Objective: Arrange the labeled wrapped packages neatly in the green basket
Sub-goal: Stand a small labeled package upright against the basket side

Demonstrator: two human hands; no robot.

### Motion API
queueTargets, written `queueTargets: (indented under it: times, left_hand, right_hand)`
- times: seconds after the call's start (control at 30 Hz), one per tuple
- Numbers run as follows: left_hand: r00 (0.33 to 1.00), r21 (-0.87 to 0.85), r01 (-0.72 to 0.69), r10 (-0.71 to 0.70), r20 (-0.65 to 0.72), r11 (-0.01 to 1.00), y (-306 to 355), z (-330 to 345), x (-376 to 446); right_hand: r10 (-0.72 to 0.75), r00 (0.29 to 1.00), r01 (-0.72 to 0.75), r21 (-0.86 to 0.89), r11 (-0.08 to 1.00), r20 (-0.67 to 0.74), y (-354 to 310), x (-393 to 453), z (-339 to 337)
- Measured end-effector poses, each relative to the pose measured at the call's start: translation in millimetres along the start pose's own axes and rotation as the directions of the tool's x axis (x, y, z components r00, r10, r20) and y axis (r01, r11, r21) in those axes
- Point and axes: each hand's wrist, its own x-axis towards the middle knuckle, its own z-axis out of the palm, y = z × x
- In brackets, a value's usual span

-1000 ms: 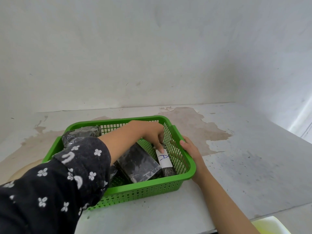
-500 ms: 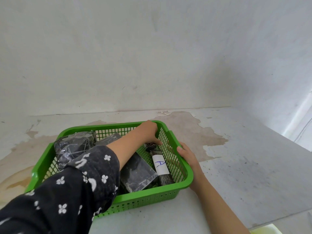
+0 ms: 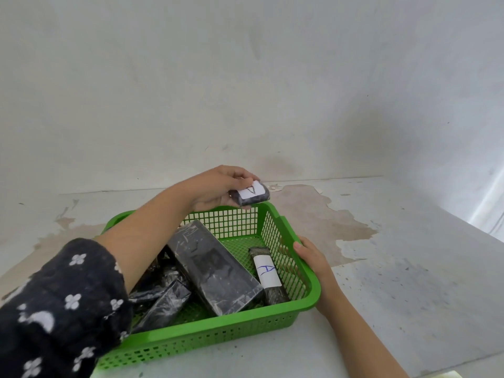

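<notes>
The left hand (image 3: 218,186) reaches in from the lower left of the frame and is closed around a small wrapped package (image 3: 251,196), thumb beneath and fingers curled over its top. This package is dark and shiny, with a white label bearing a hand-drawn mark. It is held in the air just above the far rim of the green basket (image 3: 305,304), near the centre of the frame. The arm wears a black sleeve (image 3: 60,304) printed with small white flowers, pushed up the forearm.

The right hand (image 3: 311,257) comes in from the lower right, fingers curled over the basket's right rim and gripping it.

Inside the basket, a large flat dark package (image 3: 215,268) lies tilted across the middle. To its right, a narrow dark package (image 3: 268,274) lies along the right wall, wrapped with a white label marked in blue pen. At the left, more dark glossy packages (image 3: 163,298) are piled together; the forearm covers part of them, so their number and any labels cannot be made out.

The basket sits on a worn white table (image 3: 409,296) with brown patches. A pale wall (image 3: 245,77) fills the upper half. A yellowish object at the bottom right is cut off by the frame edge.
</notes>
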Motion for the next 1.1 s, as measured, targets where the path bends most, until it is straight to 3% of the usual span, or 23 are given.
queueTargets:
  times: [0.07, 0.13, 0.3, 0.37, 0.43, 0.53, 0.63, 0.7, 0.87, 0.93, 1.0, 1.1]
  left_hand:
    - [0.999, -0.107, -0.034, 0.032, -0.016, 0.994, -1.9, 3.3, -6.8]
    - [0.996, -0.086, -0.042, 0.035, -0.082, 0.995, -5.1, 7.6, -9.8]
    - [0.998, -0.035, -0.068, 0.068, -0.001, 0.997, -10.7, 18.4, -14.5]
    - [0.996, 0.006, -0.092, 0.092, 0.012, 0.996, -12.1, 20.0, -14.2]
    - [0.994, 0.019, -0.103, 0.102, 0.038, 0.995, -12.8, 20.4, -15.1]
    - [0.99, -0.096, -0.135, 0.137, 0.022, 0.986, -13.0, 22.5, -15.4]
    - [0.97, -0.249, -0.186, 0.137, -0.2, 0.951, -18.3, 31.6, -10.2]
    - [0.949, -0.22, -0.175, 0.105, -0.298, 0.96, -27.1, 39.3, -6.7]
    - [0.984, -0.167, -0.063, 0.033, -0.178, 0.984, -42.4, 56.3, -1.9]
    - [0.97, 0.026, -0.123, 0.126, -0.21, 0.992, -42.5, 50.2, 3.3]
    - [0.961, 0.329, -0.153, 0.218, -0.169, 0.932, -39.9, 36.8, 9.1]
    - [0.972, 0.745, -0.216, 0.21, 0.105, 0.631, -36.2, 17.9, 21.0]
  right_hand:
    - [-0.032, 0.999, 0.032, -0.03, 0.999, -0.01, -4.6, -3.9, 0.9]
    - [-0.081, 0.996, 0.078, -0.075, 0.994, -0.044, -9.7, -6.7, 1.5]
    - [-0.256, 0.953, 0.201, -0.294, 0.934, -0.16, -39.8, -8.8, 5.3]
    - [-0.34, 0.937, 0.28, -0.412, 0.867, -0.077, -61.8, -7.4, 12.1]
    - [-0.331, 0.942, 0.315, -0.492, 0.812, 0.058, -80.7, -4.0, 22.3]
    - [-0.316, 0.942, 0.327, -0.54, 0.776, 0.117, -94.6, 2.6, 36.9]
    - [-0.379, 0.925, 0.303, -0.559, 0.772, -0.022, -93.7, 5.0, 48.2]
    - [-0.408, 0.906, 0.268, -0.592, 0.76, -0.113, -88.7, 6.5, 53.2]
    - [-0.397, 0.914, 0.244, -0.673, 0.698, -0.081, -77.3, 5.3, 55.3]
    - [-0.407, 0.901, 0.21, -0.671, 0.711, -0.149, -73.8, 1.5, 45.4]
    - [-0.369, 0.902, 0.14, -0.658, 0.74, -0.223, -68.2, -2.5, 35.1]
    - [-0.171, 0.958, 0.0, -0.596, 0.803, -0.231, -56.5, -5.0, 29.5]
